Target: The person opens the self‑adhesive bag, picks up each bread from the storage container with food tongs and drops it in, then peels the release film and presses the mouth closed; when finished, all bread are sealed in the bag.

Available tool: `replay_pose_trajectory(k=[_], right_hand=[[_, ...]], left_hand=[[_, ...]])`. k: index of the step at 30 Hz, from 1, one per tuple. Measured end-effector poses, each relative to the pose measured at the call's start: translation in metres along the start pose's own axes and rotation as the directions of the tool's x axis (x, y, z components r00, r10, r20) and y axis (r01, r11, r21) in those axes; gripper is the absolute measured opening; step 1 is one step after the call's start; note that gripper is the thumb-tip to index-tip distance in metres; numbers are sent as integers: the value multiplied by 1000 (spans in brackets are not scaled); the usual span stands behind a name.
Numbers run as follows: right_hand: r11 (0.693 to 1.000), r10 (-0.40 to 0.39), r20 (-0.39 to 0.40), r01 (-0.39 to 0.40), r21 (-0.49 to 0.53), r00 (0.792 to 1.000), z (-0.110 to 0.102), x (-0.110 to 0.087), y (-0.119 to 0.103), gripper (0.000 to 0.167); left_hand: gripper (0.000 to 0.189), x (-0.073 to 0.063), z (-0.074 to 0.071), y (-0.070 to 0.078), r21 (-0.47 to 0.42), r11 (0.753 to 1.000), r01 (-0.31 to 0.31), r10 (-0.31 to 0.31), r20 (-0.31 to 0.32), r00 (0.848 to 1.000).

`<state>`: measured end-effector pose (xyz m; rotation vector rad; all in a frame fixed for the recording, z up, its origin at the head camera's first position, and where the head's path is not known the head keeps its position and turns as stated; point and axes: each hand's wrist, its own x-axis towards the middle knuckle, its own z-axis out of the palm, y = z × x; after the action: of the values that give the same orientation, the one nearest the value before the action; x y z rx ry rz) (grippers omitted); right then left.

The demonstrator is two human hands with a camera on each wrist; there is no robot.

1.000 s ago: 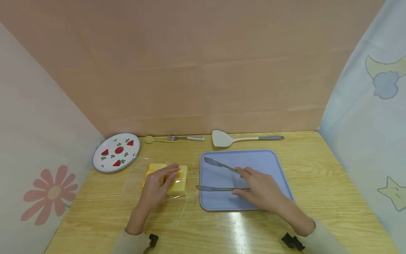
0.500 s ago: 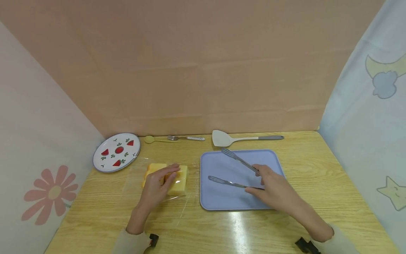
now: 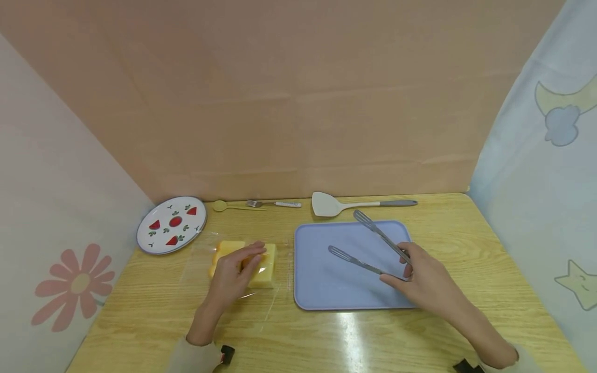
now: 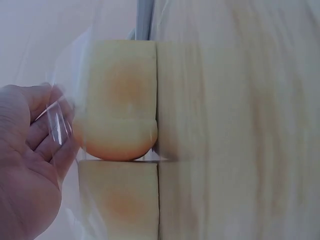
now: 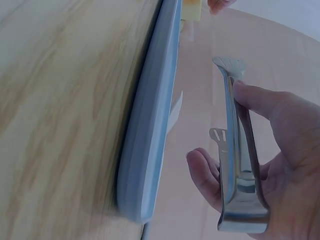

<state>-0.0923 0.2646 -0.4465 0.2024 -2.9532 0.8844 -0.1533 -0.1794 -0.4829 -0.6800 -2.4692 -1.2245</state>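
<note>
Tongs [image 3: 359, 262] and right hand [image 3: 424, 282] have shifted rightward over the tray [image 3: 322, 294] since the earlier frames. At left centre, the left hand [image 3: 229, 272] rests over the bread [image 3: 266, 270]; whether it pinches the clear film [image 3: 283, 272] or merely touches it, I cannot tell. A light touch there seems best, since bread probably dents easily and loose film could ride up. Through the film, the left wrist view shows pale yellow blocks with soft brown patches and a rounded, orange-brown crust. Right of centre, the right hand's thumb and fingers grip the tongs' arms, which stand well spread above the tray. Good handling would keep that spread even and the slotted ends clear of the film.
</note>
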Motion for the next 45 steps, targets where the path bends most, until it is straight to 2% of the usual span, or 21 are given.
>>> replay_pose_trajectory(k=[6, 13, 14, 19, 23, 26, 29, 39, 45], right_hand=[[999, 41, -54, -42, -16, 998, -8, -8, 19, 83], [992, 122, -79, -122, 3, 989, -16, -12, 47, 85], [990, 141, -79, -141, 4, 987, -17, -12, 51, 87], [966, 257, -99, -256, 20, 961, -22, -16, 74, 90], [950, 312, -130, -310, 31, 941, -27, -18, 90, 89], [944, 328, -138, -328, 24, 935, -31, -19, 100, 88], [936, 351, -137, -353, 14, 926, -33, -21, 106, 93], [895, 439, -92, -445, -46, 894, -36, -28, 113, 102], [887, 437, -116, -449, -109, 892, -37, -28, 116, 97]], left_hand=[[19, -1, 5, -4, -17, 1000, 6, -6, 23, 1000], [21, -4, 9, -16, -40, 996, -76, 76, -2, 997], [21, -4, 8, -14, -32, 998, -61, 61, 3, 998], [22, -2, 11, -17, -60, 995, -78, 79, 12, 997], [19, -2, 11, -12, -53, 998, -29, 32, 58, 998], [19, -1, 8, -6, -36, 999, 22, -18, 101, 995], [20, 0, 7, -3, -29, 999, 44, -40, 123, 992], [21, -2, 6, -5, -21, 998, 57, -54, 140, 989], [21, -2, 6, -5, -11, 999, 45, -43, 131, 990]])
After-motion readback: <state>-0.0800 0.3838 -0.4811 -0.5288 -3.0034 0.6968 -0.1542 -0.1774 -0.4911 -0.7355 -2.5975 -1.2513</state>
